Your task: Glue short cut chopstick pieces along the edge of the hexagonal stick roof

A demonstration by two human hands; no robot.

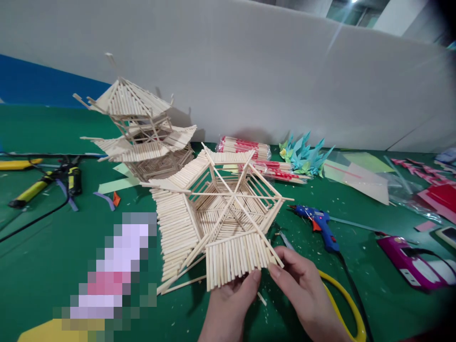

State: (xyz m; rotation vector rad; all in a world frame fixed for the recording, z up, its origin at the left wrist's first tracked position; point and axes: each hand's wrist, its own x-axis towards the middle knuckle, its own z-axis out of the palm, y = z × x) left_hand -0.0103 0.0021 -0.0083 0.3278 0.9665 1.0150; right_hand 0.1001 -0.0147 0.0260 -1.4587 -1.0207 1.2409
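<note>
A hexagonal roof model of pale wooden sticks (pixel 213 209) lies on the green table (pixel 42 247) in front of me. My left hand (pixel 231 299) pinches the lower edge of its nearest stick panel (pixel 237 259) from below. My right hand (pixel 302 285) has its thumb and fingers closed on that panel's right corner. A finished two-tier stick pagoda (pixel 142 133) stands behind the model at the left.
A blue glue gun (pixel 318 225) lies right of the model, with yellow-handled scissors (pixel 345 304) under my right wrist. Bundled chopsticks (pixel 263 159), teal paper cranes (pixel 304 154), coloured paper and a pink device (pixel 413 263) fill the right side. Yellow-black pliers (pixel 46 183) lie far left. A white board walls the back.
</note>
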